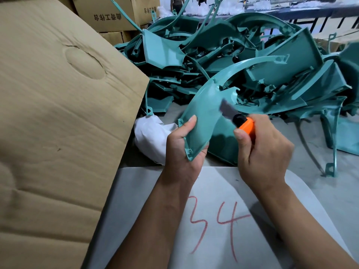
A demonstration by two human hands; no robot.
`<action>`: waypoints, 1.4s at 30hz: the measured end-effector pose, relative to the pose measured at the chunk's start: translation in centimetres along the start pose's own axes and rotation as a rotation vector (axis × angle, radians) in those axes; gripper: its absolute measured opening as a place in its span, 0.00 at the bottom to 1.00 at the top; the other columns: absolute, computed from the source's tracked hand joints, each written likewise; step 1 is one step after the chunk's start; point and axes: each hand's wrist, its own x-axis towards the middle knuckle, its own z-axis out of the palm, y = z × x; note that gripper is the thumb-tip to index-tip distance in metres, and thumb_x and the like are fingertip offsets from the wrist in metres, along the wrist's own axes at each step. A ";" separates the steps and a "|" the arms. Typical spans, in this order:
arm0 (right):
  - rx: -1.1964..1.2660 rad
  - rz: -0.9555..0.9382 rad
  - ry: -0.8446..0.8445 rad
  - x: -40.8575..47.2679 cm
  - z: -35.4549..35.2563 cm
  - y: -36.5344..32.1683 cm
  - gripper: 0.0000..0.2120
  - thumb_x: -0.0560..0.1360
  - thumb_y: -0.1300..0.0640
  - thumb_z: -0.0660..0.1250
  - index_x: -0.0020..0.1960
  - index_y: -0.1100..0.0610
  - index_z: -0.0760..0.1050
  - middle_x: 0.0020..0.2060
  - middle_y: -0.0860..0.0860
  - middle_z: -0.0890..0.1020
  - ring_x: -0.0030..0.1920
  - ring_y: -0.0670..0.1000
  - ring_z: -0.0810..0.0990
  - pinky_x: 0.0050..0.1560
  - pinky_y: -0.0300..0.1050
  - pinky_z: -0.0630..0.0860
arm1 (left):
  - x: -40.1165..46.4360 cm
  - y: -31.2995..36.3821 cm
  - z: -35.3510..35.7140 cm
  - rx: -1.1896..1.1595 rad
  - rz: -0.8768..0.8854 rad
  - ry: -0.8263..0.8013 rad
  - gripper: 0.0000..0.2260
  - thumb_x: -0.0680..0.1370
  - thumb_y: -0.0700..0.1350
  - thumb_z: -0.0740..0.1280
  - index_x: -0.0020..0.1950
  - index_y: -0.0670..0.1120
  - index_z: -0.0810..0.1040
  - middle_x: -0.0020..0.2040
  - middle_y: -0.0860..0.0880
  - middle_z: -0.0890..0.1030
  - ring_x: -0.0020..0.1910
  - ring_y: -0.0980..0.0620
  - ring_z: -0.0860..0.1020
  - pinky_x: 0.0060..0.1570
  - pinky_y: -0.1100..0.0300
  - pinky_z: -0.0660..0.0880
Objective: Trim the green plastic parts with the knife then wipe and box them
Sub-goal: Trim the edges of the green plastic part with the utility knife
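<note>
A curved green part [206, 111] is gripped at its lower end by the left hand [182, 148]. An orange knife [245, 126] is clenched in the right hand [264, 152], blade laid against the part. A white cloth [151, 136] is seen left of the part.

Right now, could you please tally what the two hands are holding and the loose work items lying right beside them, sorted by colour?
Green: 1, the green plastic part gripped by the left hand
Orange: 1, the knife gripped by the right hand
White: 1, the cloth beside the cardboard box
Total: 3
</note>
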 end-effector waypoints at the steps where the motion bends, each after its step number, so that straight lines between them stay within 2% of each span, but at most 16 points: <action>1: 0.006 0.074 0.056 0.2 0.0 0.4 0.21 0.87 0.42 0.52 0.49 0.57 0.71 0.34 0.46 0.67 0.32 0.45 0.61 0.32 0.39 0.58 | 0.1 0.1 -0.3 -0.025 -0.006 -0.003 0.05 0.79 0.39 0.65 0.53 0.40 0.75 0.33 0.48 0.77 0.25 0.57 0.75 0.21 0.68 0.70; 3: 0.025 0.231 0.179 0.7 -0.5 1.6 0.20 0.87 0.45 0.56 0.49 0.61 0.73 0.34 0.47 0.68 0.32 0.44 0.60 0.33 0.30 0.62 | 0.2 0.9 -0.7 -0.029 0.039 0.040 0.12 0.74 0.40 0.67 0.56 0.38 0.76 0.39 0.52 0.80 0.31 0.64 0.77 0.29 0.75 0.72; 4: 0.040 0.279 0.217 0.8 -0.7 2.2 0.19 0.87 0.48 0.57 0.49 0.63 0.73 0.34 0.49 0.68 0.33 0.44 0.61 0.34 0.28 0.63 | 0.4 1.2 -1.0 -0.024 0.080 0.087 0.18 0.74 0.40 0.67 0.63 0.35 0.75 0.49 0.56 0.83 0.41 0.69 0.79 0.43 0.78 0.74; 5: 0.053 0.298 0.231 0.9 -1.0 2.7 0.18 0.87 0.50 0.58 0.49 0.64 0.73 0.33 0.50 0.68 0.33 0.44 0.61 0.34 0.29 0.62 | 0.5 1.5 -1.0 -0.019 0.109 0.115 0.22 0.76 0.39 0.66 0.69 0.33 0.73 0.58 0.56 0.83 0.51 0.71 0.77 0.54 0.77 0.70; 6: 0.068 0.293 0.223 0.8 -1.1 2.9 0.17 0.87 0.51 0.59 0.49 0.64 0.72 0.33 0.50 0.68 0.33 0.44 0.61 0.33 0.30 0.62 | 0.7 1.6 -1.2 -0.030 0.120 0.127 0.20 0.79 0.39 0.65 0.69 0.32 0.74 0.58 0.57 0.82 0.52 0.71 0.77 0.57 0.74 0.71; 8: 0.132 0.240 0.168 0.7 -1.2 2.5 0.15 0.86 0.50 0.60 0.48 0.61 0.70 0.32 0.47 0.67 0.31 0.46 0.61 0.33 0.33 0.60 | 1.5 1.2 -1.9 -0.015 0.115 0.083 0.11 0.82 0.38 0.63 0.50 0.38 0.85 0.40 0.52 0.85 0.35 0.62 0.83 0.32 0.71 0.78; 10: 0.224 0.213 0.087 0.6 -1.0 1.6 0.15 0.84 0.46 0.64 0.47 0.56 0.67 0.31 0.45 0.65 0.31 0.43 0.64 0.34 0.35 0.61 | 1.5 0.8 -1.9 0.051 0.157 0.085 0.15 0.81 0.38 0.65 0.38 0.43 0.87 0.36 0.48 0.84 0.31 0.55 0.83 0.29 0.68 0.76; 12: 0.309 0.216 0.002 0.7 -0.8 0.9 0.16 0.83 0.45 0.67 0.47 0.55 0.67 0.31 0.45 0.65 0.31 0.42 0.65 0.34 0.35 0.62 | 1.0 0.8 -1.3 0.059 0.186 0.098 0.08 0.78 0.39 0.68 0.50 0.42 0.87 0.46 0.46 0.87 0.41 0.53 0.86 0.36 0.64 0.79; 15: 0.353 0.189 -0.199 0.5 -0.6 0.2 0.20 0.84 0.39 0.58 0.48 0.56 0.70 0.31 0.44 0.67 0.30 0.42 0.67 0.33 0.37 0.60 | 0.9 1.0 -0.9 0.076 0.295 0.097 0.24 0.72 0.42 0.70 0.68 0.39 0.78 0.60 0.41 0.84 0.54 0.46 0.85 0.47 0.57 0.81; 17: 0.322 0.106 -0.306 0.2 -0.6 -0.1 0.27 0.84 0.34 0.50 0.47 0.57 0.71 0.31 0.45 0.68 0.30 0.46 0.68 0.32 0.42 0.62 | 0.8 0.9 -0.7 0.079 0.341 0.061 0.27 0.72 0.42 0.69 0.71 0.38 0.75 0.65 0.38 0.81 0.61 0.41 0.82 0.55 0.51 0.81; 20: 0.349 -0.002 -0.390 -0.1 -0.3 -0.6 0.30 0.83 0.32 0.50 0.44 0.58 0.70 0.31 0.45 0.67 0.29 0.51 0.66 0.31 0.52 0.65 | 1.1 0.4 -1.1 0.099 0.361 0.029 0.25 0.75 0.42 0.68 0.72 0.38 0.74 0.67 0.36 0.79 0.67 0.36 0.78 0.69 0.40 0.73; 27: 0.426 0.020 -0.519 -0.4 0.4 -0.2 0.28 0.83 0.31 0.50 0.39 0.53 0.64 0.30 0.43 0.65 0.32 0.48 0.69 0.33 0.45 0.62 | 1.1 0.3 -1.4 0.112 0.361 -0.013 0.20 0.80 0.41 0.64 0.72 0.39 0.74 0.68 0.36 0.79 0.68 0.34 0.76 0.71 0.35 0.70; 32: 0.523 0.010 -0.453 0.0 0.3 -0.1 0.22 0.86 0.37 0.48 0.36 0.43 0.62 0.29 0.40 0.65 0.31 0.43 0.67 0.34 0.39 0.60 | 1.1 0.4 -1.2 0.097 0.380 -0.033 0.22 0.79 0.40 0.65 0.73 0.39 0.72 0.68 0.35 0.78 0.67 0.35 0.77 0.65 0.42 0.76; 35: 0.477 -0.011 -0.478 -0.1 0.4 -0.1 0.28 0.86 0.35 0.48 0.35 0.51 0.66 0.28 0.42 0.65 0.29 0.44 0.66 0.32 0.42 0.60 | 1.2 0.4 -1.3 0.081 0.365 -0.042 0.24 0.77 0.41 0.67 0.73 0.39 0.73 0.68 0.36 0.78 0.68 0.35 0.77 0.68 0.39 0.74; 39: 0.434 -0.054 -0.424 -0.1 0.3 0.0 0.23 0.86 0.36 0.49 0.39 0.49 0.64 0.29 0.39 0.63 0.31 0.39 0.65 0.33 0.38 0.60 | 1.0 0.2 -1.3 0.093 0.343 -0.045 0.25 0.76 0.43 0.69 0.73 0.39 0.73 0.69 0.36 0.78 0.69 0.35 0.76 0.70 0.35 0.70; 42: 0.408 -0.031 -0.377 -0.1 0.2 0.2 0.27 0.85 0.35 0.49 0.37 0.52 0.66 0.29 0.42 0.64 0.30 0.44 0.65 0.32 0.42 0.61 | 0.4 0.5 -0.9 0.115 0.348 -0.056 0.27 0.75 0.46 0.70 0.72 0.37 0.75 0.66 0.36 0.80 0.65 0.39 0.80 0.63 0.45 0.78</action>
